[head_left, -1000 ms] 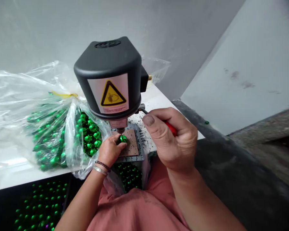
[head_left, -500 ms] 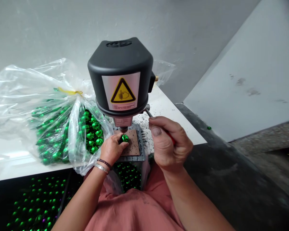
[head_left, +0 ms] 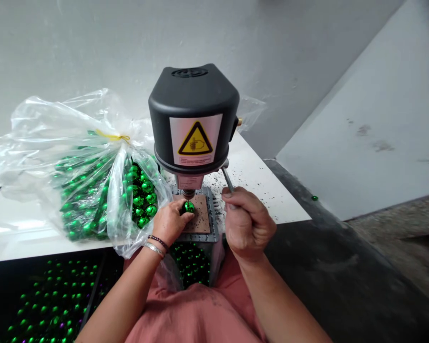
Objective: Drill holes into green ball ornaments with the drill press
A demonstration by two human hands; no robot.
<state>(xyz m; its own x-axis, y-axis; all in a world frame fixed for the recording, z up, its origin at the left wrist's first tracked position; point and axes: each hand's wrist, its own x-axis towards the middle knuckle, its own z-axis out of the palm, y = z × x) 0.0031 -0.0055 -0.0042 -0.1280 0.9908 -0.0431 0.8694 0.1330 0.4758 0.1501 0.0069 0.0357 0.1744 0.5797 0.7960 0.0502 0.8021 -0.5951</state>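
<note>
A black drill press with a yellow warning label stands on the white table. Under its bit, on a brown board over the grey metal base, sits a shiny green ball. My left hand grips that ball from the left between thumb and fingers. The bit's tip meets the top of the ball. To the right of the press, my right hand is closed around the metal lever, which slants down from the machine's side.
A clear plastic bag of green balls, tied with yellow, lies left of the press. More green balls fill a dark container below left, and others lie under the table edge. Dark shavings litter the table.
My right hand has moved down with the lever, which now points more steeply downward. The view has shifted slightly, so the press appears farther right. My left hand still holds the ball.
</note>
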